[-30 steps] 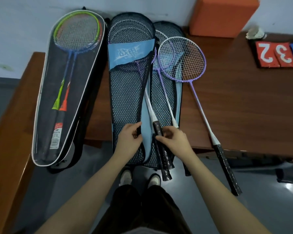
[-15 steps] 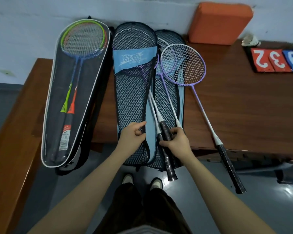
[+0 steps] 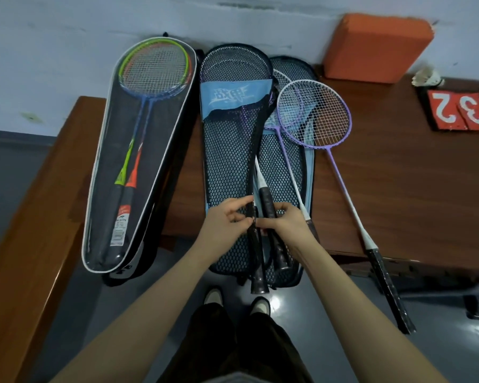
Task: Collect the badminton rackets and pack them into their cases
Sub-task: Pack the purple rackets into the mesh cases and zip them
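A blue mesh case lies in the middle of the brown table, with purple rackets inside and their black grips sticking out of its open right edge. My left hand pinches the case's black zipper edge. My right hand meets it there, fingers curled at the same edge beside the grips. A second mesh case lies under another purple racket. A loose purple racket lies to the right, its handle past the table edge. A clear case holds a green and an orange racket on the left.
An orange block leans on the wall at the back right. Beside it lie a shuttlecock and red number cards. A wooden bench runs along the left. My feet stand on grey floor below the table edge.
Both hands have drawn together at the case's zipper edge near the grips. My right hand shifted left off the racket handles. The camera view dropped slightly.
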{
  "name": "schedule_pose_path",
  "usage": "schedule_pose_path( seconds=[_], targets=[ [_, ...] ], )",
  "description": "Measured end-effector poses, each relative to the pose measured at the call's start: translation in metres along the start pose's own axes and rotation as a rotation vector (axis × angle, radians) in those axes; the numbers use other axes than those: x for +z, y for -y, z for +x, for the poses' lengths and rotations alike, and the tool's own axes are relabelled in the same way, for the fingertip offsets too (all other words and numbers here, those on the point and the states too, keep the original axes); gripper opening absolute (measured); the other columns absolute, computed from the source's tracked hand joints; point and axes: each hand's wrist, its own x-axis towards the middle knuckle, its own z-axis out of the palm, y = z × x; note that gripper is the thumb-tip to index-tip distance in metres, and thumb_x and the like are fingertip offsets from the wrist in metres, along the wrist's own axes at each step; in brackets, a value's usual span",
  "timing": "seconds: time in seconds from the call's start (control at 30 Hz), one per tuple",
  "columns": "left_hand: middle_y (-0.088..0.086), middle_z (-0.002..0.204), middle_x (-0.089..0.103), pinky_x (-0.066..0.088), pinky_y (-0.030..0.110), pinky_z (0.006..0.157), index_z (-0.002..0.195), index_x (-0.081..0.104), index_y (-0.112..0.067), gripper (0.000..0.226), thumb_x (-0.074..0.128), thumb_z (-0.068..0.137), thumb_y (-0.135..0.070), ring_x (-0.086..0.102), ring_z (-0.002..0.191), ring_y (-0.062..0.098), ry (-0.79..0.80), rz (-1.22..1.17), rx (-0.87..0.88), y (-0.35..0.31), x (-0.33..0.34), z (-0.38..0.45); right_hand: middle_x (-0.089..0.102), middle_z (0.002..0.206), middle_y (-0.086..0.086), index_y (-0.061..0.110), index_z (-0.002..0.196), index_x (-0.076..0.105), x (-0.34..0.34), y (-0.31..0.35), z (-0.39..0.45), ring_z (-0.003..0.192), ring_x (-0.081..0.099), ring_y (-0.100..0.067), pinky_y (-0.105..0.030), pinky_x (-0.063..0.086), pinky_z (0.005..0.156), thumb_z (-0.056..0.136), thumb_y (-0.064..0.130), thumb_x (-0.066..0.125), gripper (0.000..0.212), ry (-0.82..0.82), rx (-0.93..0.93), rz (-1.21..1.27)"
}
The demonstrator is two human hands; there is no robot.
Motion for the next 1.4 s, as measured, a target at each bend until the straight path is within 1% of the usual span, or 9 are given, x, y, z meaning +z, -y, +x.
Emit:
schedule_pose_path(
  seconds=[0.2, 0.37, 0.57, 0.67, 0.77, 0.9, 1.03, 1.27, 1.4],
  targets=[
    [0.010, 0.074, 0.066, 0.055, 0.028, 0.076, 0.112, 0.061, -0.033, 0.046, 0.062, 0.082, 0.003, 0.063, 0.074, 0.015, -0.039, -0.133, -0.078, 0.003, -0.014, 0.001, 0.063, 0.069, -0.010, 0.006, 0.080, 0.056, 0.014, 0.004, 0.018, 0.056, 0.059, -0.015, -0.032, 0.052, 0.064, 0.084, 0.006, 0.067, 0.011, 0.118, -0.037, 0.068],
    [0.019, 0.082, 0.068, 0.056, 0.034, 0.080, 0.114, 0.062, -0.030, 0.046, 0.062, 0.082, 0.003, 0.065, 0.079, 0.026, -0.040, -0.143, -0.126, 0.013, -0.015, 0.006, 0.068, 0.107, -0.001, 0.015, 0.105, 0.065, -0.009, -0.026, 0.015, 0.104, 0.061, -0.018, -0.035, 0.044, 0.097, 0.097, 0.017, 0.045, 0.022, 0.161, 0.022, -0.010],
    [0.017, 0.085, 0.067, 0.056, 0.026, 0.074, 0.122, 0.059, -0.014, 0.045, 0.058, 0.083, 0.008, 0.064, 0.078, 0.017, -0.028, -0.269, -0.194, 0.014, -0.007, 0.002, 0.065, 0.120, 0.003, 0.020, 0.121, 0.062, -0.020, -0.051, -0.014, 0.113, 0.057, -0.010, -0.021, 0.044, 0.094, 0.091, 0.011, 0.057, 0.032, 0.265, -0.012, -0.044],
    [0.014, 0.089, 0.070, 0.056, 0.036, 0.081, 0.115, 0.061, -0.016, 0.045, 0.056, 0.082, 0.013, 0.067, 0.085, 0.024, -0.025, -0.387, -0.182, 0.007, -0.009, 0.000, 0.063, 0.124, -0.003, 0.017, 0.120, 0.063, -0.012, -0.057, -0.017, 0.118, 0.055, -0.017, -0.032, 0.041, 0.103, 0.088, 0.009, 0.060, 0.034, 0.251, 0.032, 0.105],
    [0.000, 0.080, 0.073, 0.056, 0.037, 0.081, 0.114, 0.061, -0.015, 0.045, 0.054, 0.081, 0.016, 0.068, 0.083, 0.020, -0.034, -0.444, -0.162, 0.001, -0.014, -0.002, 0.060, 0.115, -0.017, 0.018, 0.116, 0.064, -0.013, -0.055, -0.016, 0.111, 0.057, -0.029, -0.044, 0.039, 0.101, 0.085, 0.004, 0.061, 0.034, 0.274, 0.084, 0.294],
    [-0.004, 0.081, 0.073, 0.057, 0.035, 0.078, 0.119, 0.058, -0.006, 0.044, 0.053, 0.082, 0.017, 0.069, 0.080, 0.017, -0.060, -0.528, -0.155, -0.007, -0.017, -0.006, 0.062, 0.103, -0.015, 0.018, 0.115, 0.059, -0.021, -0.044, -0.017, 0.087, 0.059, -0.021, -0.028, 0.041, 0.072, 0.084, 0.001, 0.062, 0.035, 0.249, 0.099, 0.337],
    [-0.001, 0.091, 0.067, 0.058, 0.033, 0.073, 0.117, 0.059, -0.006, 0.042, 0.051, 0.082, 0.017, 0.068, 0.083, 0.018, -0.060, -0.611, -0.114, -0.021, -0.017, -0.008, 0.066, 0.087, -0.003, 0.012, 0.119, 0.055, -0.016, -0.041, -0.019, 0.068, 0.056, -0.012, -0.027, 0.032, 0.062, 0.089, 0.011, 0.059, 0.031, 0.223, 0.143, 0.337],
    [0.003, 0.099, 0.060, 0.056, 0.026, 0.067, 0.116, 0.059, -0.006, 0.041, 0.052, 0.082, 0.016, 0.068, 0.079, 0.013, -0.090, -0.645, -0.086, -0.033, -0.021, -0.008, 0.065, 0.100, -0.012, -0.007, 0.125, 0.050, -0.009, -0.030, -0.029, 0.083, 0.064, -0.022, -0.036, 0.053, 0.081, 0.087, 0.016, 0.057, 0.045, 0.439, 0.164, 0.542],
    [0.001, 0.089, 0.069, 0.056, 0.025, 0.069, 0.115, 0.060, -0.004, 0.036, 0.053, 0.084, 0.013, 0.068, 0.079, 0.013, -0.099, -0.581, -0.058, -0.039, -0.023, -0.009, 0.068, 0.094, -0.009, 0.009, 0.116, 0.050, -0.007, -0.018, -0.034, 0.075, 0.065, -0.020, -0.034, 0.054, 0.072, 0.073, 0.012, 0.070, 0.048, 0.418, 0.096, 0.630]
  ],
)
